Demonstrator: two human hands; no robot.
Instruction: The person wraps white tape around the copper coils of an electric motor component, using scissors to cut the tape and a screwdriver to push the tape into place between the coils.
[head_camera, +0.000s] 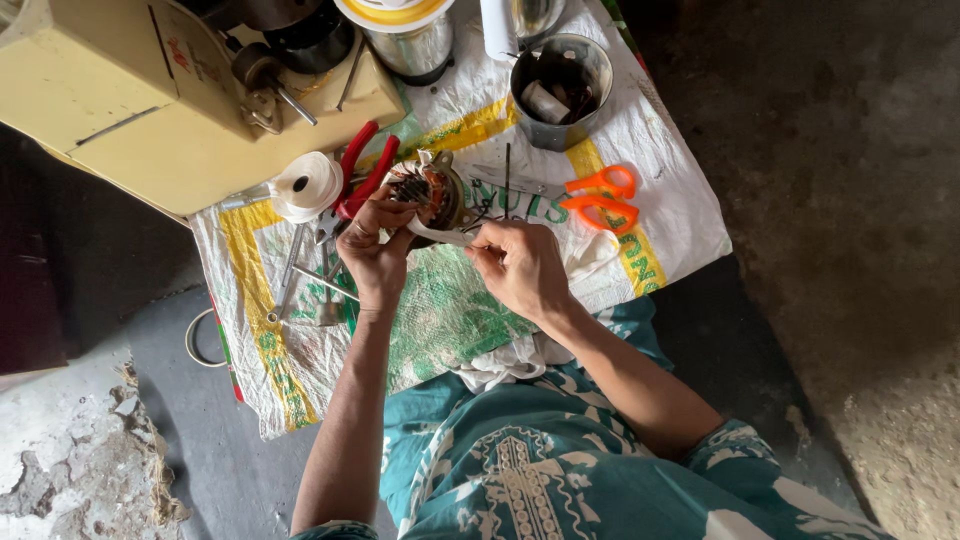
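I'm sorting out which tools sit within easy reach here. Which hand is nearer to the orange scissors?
Right. The right hand is just below-left of the orange scissors, pinching a white strip. The left hand is farther off, holding the wound motor part beside the red pliers.

Round motor stator (432, 192) with copper windings, tilted, held up above the woven sack; white sleeve strip (440, 235) sticking out beneath it.
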